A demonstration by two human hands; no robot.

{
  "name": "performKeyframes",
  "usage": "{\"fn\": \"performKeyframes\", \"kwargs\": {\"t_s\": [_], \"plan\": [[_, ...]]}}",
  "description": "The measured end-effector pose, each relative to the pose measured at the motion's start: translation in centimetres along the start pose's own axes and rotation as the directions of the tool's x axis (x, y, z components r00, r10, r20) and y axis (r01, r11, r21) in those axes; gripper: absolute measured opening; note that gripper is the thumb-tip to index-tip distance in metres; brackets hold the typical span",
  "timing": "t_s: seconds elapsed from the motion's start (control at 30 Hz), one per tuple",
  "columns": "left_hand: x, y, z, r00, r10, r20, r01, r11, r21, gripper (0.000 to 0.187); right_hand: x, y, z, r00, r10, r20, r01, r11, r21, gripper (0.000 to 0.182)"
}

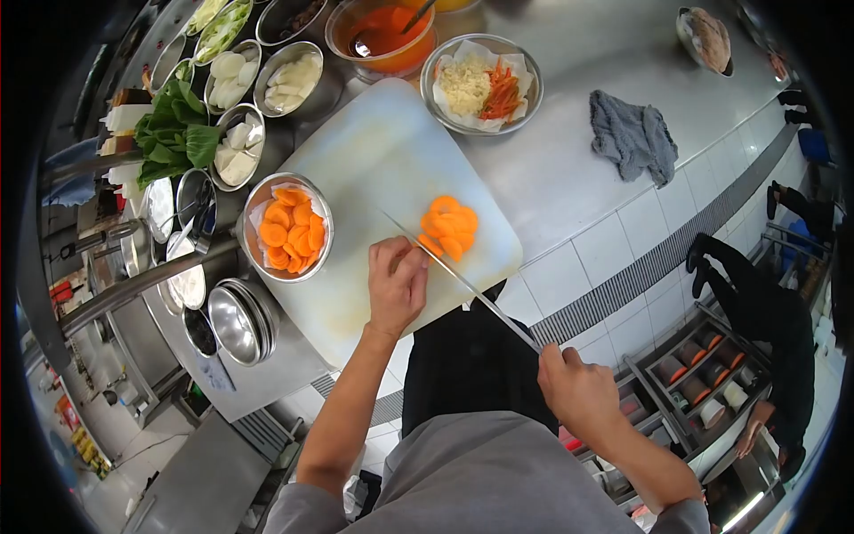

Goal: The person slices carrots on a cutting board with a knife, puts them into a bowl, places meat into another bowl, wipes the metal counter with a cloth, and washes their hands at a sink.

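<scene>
A white cutting board [356,169] lies on the steel counter. My right hand [576,387] is closed round the handle end of a long knife [476,289], whose blade reaches up and left over the board. Beside the blade, on its left, my left hand [397,283] has its fingers curled and pressed together; whatever they hold, if anything, is hidden. A small pile of orange carrot slices [448,224] rests on the board just right of the blade. More carrot slices [289,233] fill a steel bowl [328,233] at the board's left edge.
Behind the board stand a bowl of orange liquid [382,31] and a bowl of shredded food [480,84]. A grey cloth [632,138] lies at the counter's right. Steel bowls [236,325] and leafy greens [178,132] are left. A person in black [774,329] is at far right.
</scene>
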State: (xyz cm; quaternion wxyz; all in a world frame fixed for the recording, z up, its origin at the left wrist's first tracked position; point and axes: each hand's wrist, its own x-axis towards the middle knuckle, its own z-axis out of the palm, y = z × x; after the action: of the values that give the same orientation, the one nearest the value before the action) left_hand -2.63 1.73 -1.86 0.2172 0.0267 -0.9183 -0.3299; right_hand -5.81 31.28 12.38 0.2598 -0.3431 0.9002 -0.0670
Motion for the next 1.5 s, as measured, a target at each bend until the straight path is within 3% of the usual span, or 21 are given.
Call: {"fn": "performKeyframes", "kwargs": {"t_s": [0.23, 0.6, 1.0, 1.07, 1.17, 1.43, 1.5], "plan": [[0.0, -0.2, 0.3, 1.0, -0.014, -0.015, 0.013, 0.998, -0.06, 0.03, 1.9, -0.5, 0.6, 1.0, -0.015, -0.01, 0.015, 0.999, 0.049, 0.019], [-0.4, 0.0, -0.1, 1.0, -0.019, -0.022, 0.018, 0.997, -0.072, 0.03, 8.5, -1.0, 6.5, 0.976, -0.055, -0.212, 0.057, 0.998, 0.001, 0.017], [-0.1, 0.1, 0.0, 0.999, -0.041, -0.011, 0.04, 0.998, -0.047, 0.028, 1.1, -0.9, 0.9, 0.997, 0.001, -0.075, -0.001, 1.0, 0.006, 0.019], [-0.3, -0.2, 0.0, 1.0, 0.013, -0.002, -0.013, 1.0, -0.023, 0.036, 0.8, -0.8, 0.7, 0.997, 0.001, -0.075, -0.001, 1.0, 0.001, 0.019], [-0.2, 0.0, 0.0, 1.0, -0.008, -0.011, 0.008, 1.0, -0.022, 0.027, 1.1, -0.9, 1.1, 0.997, -0.006, -0.072, 0.008, 1.0, 0.015, 0.019], [-0.2, -0.3, 0.0, 1.0, -0.012, -0.017, 0.011, 0.998, -0.069, 0.03, 4.5, -1.7, 2.0, 0.998, -0.038, -0.049, 0.039, 0.999, 0.019, 0.019], [-0.3, -0.3, 0.0, 1.0, -0.005, -0.021, 0.003, 0.997, -0.074, 0.032, 6.0, -1.7, 3.9, 0.994, -0.024, -0.106, 0.021, 0.999, -0.029, 0.017]]}}
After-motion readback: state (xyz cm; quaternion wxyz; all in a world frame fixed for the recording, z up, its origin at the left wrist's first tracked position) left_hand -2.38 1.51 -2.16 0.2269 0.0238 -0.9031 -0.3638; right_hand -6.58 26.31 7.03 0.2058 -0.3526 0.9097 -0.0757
